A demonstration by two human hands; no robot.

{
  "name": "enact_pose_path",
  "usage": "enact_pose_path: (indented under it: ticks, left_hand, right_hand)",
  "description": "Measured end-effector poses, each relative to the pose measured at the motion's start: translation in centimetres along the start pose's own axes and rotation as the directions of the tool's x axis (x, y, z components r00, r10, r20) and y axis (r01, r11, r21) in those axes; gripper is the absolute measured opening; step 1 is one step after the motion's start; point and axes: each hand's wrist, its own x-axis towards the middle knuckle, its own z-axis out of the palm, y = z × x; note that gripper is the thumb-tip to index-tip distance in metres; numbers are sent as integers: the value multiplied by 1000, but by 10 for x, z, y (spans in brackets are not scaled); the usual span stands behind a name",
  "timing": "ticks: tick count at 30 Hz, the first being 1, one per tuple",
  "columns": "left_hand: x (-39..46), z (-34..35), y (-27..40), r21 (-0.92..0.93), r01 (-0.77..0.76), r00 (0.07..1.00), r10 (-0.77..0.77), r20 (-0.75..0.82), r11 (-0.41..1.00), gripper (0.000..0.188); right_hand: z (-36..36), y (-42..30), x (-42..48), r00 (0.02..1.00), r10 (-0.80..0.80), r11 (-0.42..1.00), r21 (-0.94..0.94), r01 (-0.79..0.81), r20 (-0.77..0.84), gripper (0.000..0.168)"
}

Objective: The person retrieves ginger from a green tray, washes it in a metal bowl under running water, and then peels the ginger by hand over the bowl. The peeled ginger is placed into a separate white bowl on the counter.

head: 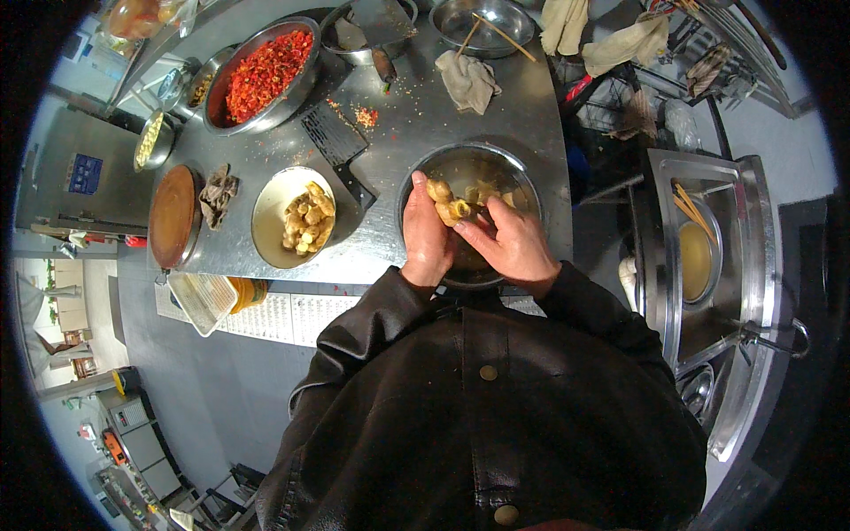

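Note:
Over a steel basin at the table's front edge, my left hand holds a knobby piece of ginger root. The fingers and thumb of my right hand press on the ginger's right end, where yellow flesh shows. Whether my right hand holds a small tool cannot be seen. Brownish water and pale scraps lie in the basin under the hands. To the left stands a cream bowl with several ginger pieces, some with cut yellow ends.
A large steel bowl of chopped red chillies, a black slotted grater, a cleaver, a crumpled cloth and a steel bowl with chopsticks are on the steel table. A round brown board lies far left. Right is a sink.

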Motion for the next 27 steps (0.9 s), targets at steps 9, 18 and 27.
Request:
enact_pose_path:
  ticks: [9, 18, 27]
  left_hand:
    - [-4, 10, 2, -10, -98, 995, 98, 3, 995, 42]
    - [-14, 23, -3, 35, -210, 977, 210, 24, 977, 35]
    - [-1, 1, -9, 413, -444, 891, 441, 107, 796, 39]
  right_hand:
    - [17, 22, -1, 993, -65, 998, -14, 64, -101, 31]
    - [17, 14, -1, 997, 23, 838, 543, -62, 79, 23]
    - [9, 3, -3, 910, 129, 410, 815, -410, 393, 31]
